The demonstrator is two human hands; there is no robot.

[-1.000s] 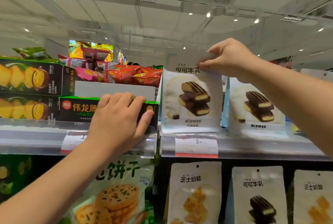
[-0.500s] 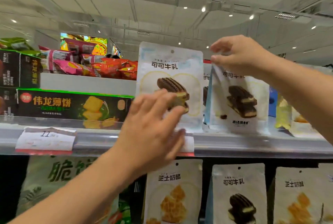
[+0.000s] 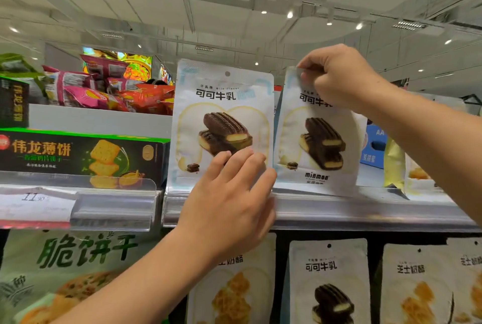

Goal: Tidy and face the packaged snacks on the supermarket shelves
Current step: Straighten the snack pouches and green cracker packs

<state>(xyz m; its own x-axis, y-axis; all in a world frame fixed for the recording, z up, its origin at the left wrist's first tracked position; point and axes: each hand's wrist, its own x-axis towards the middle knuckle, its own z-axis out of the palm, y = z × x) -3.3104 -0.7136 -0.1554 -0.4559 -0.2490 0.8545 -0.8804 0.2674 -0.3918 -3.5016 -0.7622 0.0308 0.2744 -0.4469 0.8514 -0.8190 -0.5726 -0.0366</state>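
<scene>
Smooth, softly sheened white plastic-film pouch with chocolate wafers (image 3: pixel 224 125) at centre frame; likewise its twin (image 3: pixel 317 138) to the right. Glossy printed green-and-black cardboard box (image 3: pixel 78 156) at left. Clear, shiny plastic price-strip rail (image 3: pixel 114 206) along the grey, matt, metal-looking shelf edge (image 3: pixel 365 215). Crinkled, glossy foil-look pink and orange crisp bags (image 3: pixel 109 94) at upper left. Matt pale ceiling panels (image 3: pixel 234 18) above.

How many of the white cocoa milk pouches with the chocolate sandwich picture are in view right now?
3. One stands on the upper shelf under the left hand: left pouch. One beside it, pinched by the right hand: right pouch. One on the lower shelf: lower pouch. More may sit hidden behind.
</scene>
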